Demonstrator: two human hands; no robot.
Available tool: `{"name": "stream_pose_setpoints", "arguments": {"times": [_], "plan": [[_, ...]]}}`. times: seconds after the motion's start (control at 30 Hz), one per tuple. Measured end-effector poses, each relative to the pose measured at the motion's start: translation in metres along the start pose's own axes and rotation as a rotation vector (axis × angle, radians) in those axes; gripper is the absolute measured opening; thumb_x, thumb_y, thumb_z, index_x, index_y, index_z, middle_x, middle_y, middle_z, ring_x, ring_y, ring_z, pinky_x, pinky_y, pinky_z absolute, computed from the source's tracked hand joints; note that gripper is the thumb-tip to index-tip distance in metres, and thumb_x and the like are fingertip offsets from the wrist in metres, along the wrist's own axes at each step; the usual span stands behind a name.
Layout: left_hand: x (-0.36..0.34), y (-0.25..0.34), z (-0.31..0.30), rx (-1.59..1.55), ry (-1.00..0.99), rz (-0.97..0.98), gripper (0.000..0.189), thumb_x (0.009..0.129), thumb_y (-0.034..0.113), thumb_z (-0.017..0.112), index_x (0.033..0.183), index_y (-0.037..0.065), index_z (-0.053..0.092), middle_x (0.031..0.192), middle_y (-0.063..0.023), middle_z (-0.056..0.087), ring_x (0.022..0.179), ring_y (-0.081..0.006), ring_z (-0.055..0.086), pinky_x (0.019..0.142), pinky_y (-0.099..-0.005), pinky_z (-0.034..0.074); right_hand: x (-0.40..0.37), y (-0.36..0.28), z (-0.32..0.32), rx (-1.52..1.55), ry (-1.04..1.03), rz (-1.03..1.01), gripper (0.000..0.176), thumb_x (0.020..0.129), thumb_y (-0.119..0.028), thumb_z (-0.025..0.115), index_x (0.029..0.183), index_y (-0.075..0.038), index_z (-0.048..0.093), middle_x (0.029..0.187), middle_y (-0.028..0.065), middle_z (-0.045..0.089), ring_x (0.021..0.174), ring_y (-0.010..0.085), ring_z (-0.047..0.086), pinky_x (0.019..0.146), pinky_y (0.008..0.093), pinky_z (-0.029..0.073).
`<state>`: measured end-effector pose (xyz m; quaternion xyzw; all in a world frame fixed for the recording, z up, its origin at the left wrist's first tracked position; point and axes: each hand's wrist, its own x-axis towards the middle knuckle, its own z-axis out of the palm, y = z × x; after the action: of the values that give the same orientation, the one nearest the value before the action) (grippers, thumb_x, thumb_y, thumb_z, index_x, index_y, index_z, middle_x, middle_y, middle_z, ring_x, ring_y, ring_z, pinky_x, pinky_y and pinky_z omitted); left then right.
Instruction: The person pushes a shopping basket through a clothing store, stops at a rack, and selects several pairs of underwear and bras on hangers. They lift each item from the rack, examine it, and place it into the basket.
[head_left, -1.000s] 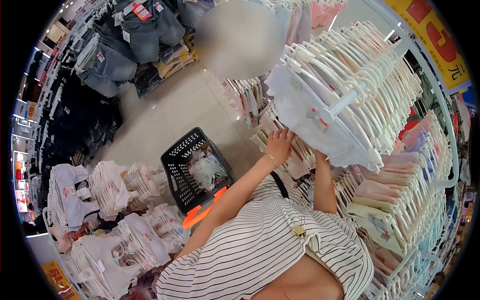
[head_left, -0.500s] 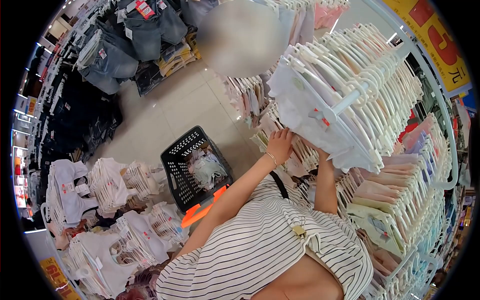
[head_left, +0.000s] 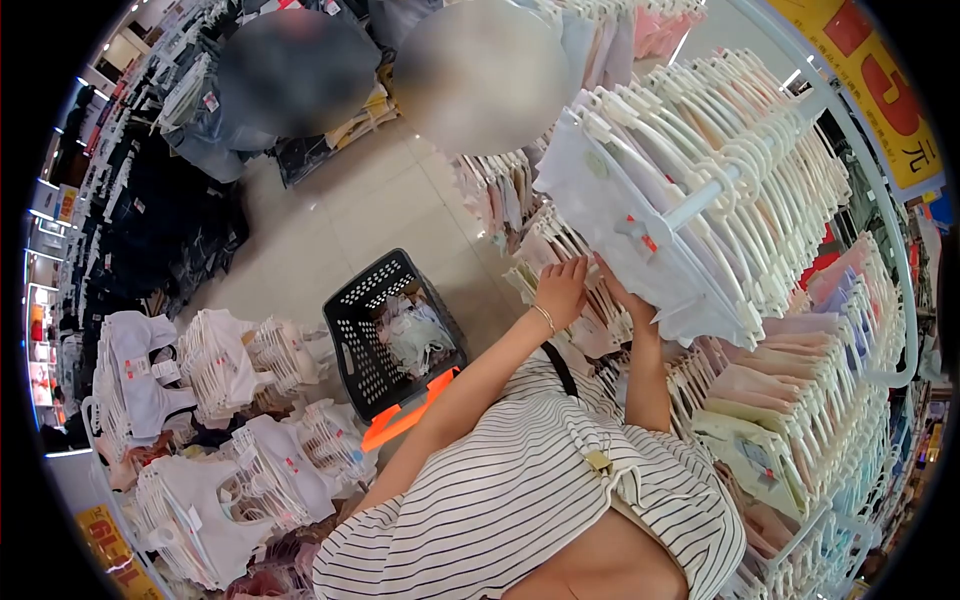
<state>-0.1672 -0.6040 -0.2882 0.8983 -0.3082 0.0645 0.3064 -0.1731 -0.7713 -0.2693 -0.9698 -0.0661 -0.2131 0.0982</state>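
Observation:
My left hand [head_left: 562, 290], with a thin bracelet [head_left: 543, 318] at its wrist, is over a lower row of hung garments [head_left: 600, 322]. Its fingers are bent together; what they hold, if anything, does not show. Close to its right is my right hand [head_left: 630, 302], along the lower left edge of a white garment [head_left: 625, 225]. That garment partly covers the fingers, so their grip is hidden. It hangs at the front of a rail [head_left: 715, 192] packed with white hangers and carries a red tag [head_left: 648, 242].
A black shopping basket [head_left: 352, 345] with orange handles [head_left: 408, 410] holds crumpled pale fabric [head_left: 415, 335]. White bras [head_left: 140, 375] hang at left. Pastel garments [head_left: 765, 385] fill racks at right. Jeans and dark clothes [head_left: 130, 225] line the far left, across the tiled floor [head_left: 360, 210].
My right hand has shifted slightly left, and more of it shows beside the white garment. My left hand has barely moved. A second blurred patch now appears at the upper left.

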Motion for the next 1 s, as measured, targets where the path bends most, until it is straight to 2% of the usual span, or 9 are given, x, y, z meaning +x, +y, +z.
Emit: {"name": "stream_pose_setpoints", "arguments": {"times": [0.53,0.67,0.73,0.77,0.8,0.87,0.93,0.97,1.0], "plan": [[-0.012,0.004,-0.016,-0.044,-0.006,-0.054,0.064,0.078,0.02,0.054,0.132,0.001,0.027,0.126,-0.017,0.041,0.11,-0.032,0.044,0.096,-0.0447,0.029,-0.02,-0.014,0.02,0.163,-0.115,0.326,0.041,0.087,-0.031,0.045,0.112,0.002,0.05,0.11,0.0217,0.054,0.102,0.0333,0.051,0.09,0.038,0.038],[-0.052,-0.026,-0.056,-0.076,-0.05,-0.119,0.063,0.081,0.026,0.053,0.134,0.004,0.025,0.126,-0.0157,0.041,0.115,-0.0292,0.042,0.1,-0.0459,0.025,-0.041,-0.043,0.02,0.254,-0.313,0.458,0.042,0.088,-0.031,0.043,0.112,0.002,0.05,0.11,0.0239,0.054,0.1,0.0358,0.052,0.089,0.0387,0.039],[-0.093,-0.058,-0.067,-0.074,-0.098,-0.232,0.057,0.081,0.029,0.052,0.128,0.004,0.033,0.119,-0.0152,0.048,0.11,-0.0285,0.047,0.095,-0.0455,0.031,-0.044,-0.073,0.016,0.304,-0.395,0.541,0.042,0.088,-0.032,0.041,0.112,0.002,0.05,0.11,0.025,0.053,0.1,0.0371,0.052,0.088,0.0391,0.039],[-0.123,-0.082,-0.058,-0.048,-0.132,-0.304,0.054,0.081,0.031,0.051,0.125,0.004,0.036,0.116,-0.0149,0.05,0.107,-0.0288,0.048,0.093,-0.0451,0.032,-0.037,-0.105,-0.005,0.374,-0.4,0.654,0.054,0.087,-0.036,0.041,0.122,0.006,0.04,0.125,0.0275,0.041,0.114,0.0398,0.041,0.094,0.046,0.033],[-0.154,-0.098,-0.057,-0.026,-0.166,-0.377,0.051,0.081,0.032,0.051,0.122,0.004,0.04,0.112,-0.0147,0.053,0.104,-0.0291,0.05,0.091,-0.0447,0.034,-0.049,-0.123,-0.001,0.191,-0.373,0.543,0.057,0.087,-0.036,0.041,0.124,0.006,0.036,0.128,0.0272,0.036,0.117,0.04,0.036,0.095,0.0482,0.029],[-0.206,-0.115,-0.079,0.097,-0.558,-0.726,0.047,0.083,0.037,0.048,0.116,0.005,0.044,0.104,-0.0157,0.057,0.099,-0.0299,0.055,0.085,-0.0453,0.039,-0.071,-0.152,0.004,-0.155,-0.271,0.304,0.064,0.086,-0.037,0.042,0.13,0.007,0.027,0.136,0.0267,0.026,0.124,0.0405,0.027,0.098,0.0524,0.023],[-0.286,-0.151,-0.058,0.179,-0.687,-0.914,0.047,0.084,0.042,0.045,0.113,0.005,0.046,0.1,-0.0168,0.059,0.095,-0.0309,0.057,0.081,-0.0469,0.041,-0.083,-0.175,0.003,-0.267,-0.706,0.104,0.072,0.085,-0.039,0.044,0.132,0.01,0.018,0.14,0.0256,0.017,0.128,0.0396,0.016,0.1,0.0538,0.016],[-0.311,-0.156,-0.067,0.127,-0.695,-1.005,0.048,0.085,0.043,0.044,0.113,0.005,0.046,0.1,-0.0169,0.059,0.095,-0.0315,0.057,0.081,-0.0471,0.041,-0.088,-0.18,0.011,-0.232,-0.745,-0.068,0.067,0.083,-0.039,0.046,0.129,0.006,0.028,0.129,0.0272,0.036,0.12,0.039,0.034,0.096,0.0517,0.027],[-0.333,-0.162,-0.075,0.074,-0.704,-1.088,0.048,0.085,0.044,0.043,0.114,0.005,0.046,0.101,-0.017,0.058,0.095,-0.032,0.057,0.081,-0.0474,0.041,-0.08,-0.192,0.017,-0.123,-0.987,-0.109,0.064,0.083,-0.039,0.046,0.128,0.004,0.031,0.122,0.0273,0.042,0.113,0.0392,0.04,0.092,0.0504,0.031]]}}
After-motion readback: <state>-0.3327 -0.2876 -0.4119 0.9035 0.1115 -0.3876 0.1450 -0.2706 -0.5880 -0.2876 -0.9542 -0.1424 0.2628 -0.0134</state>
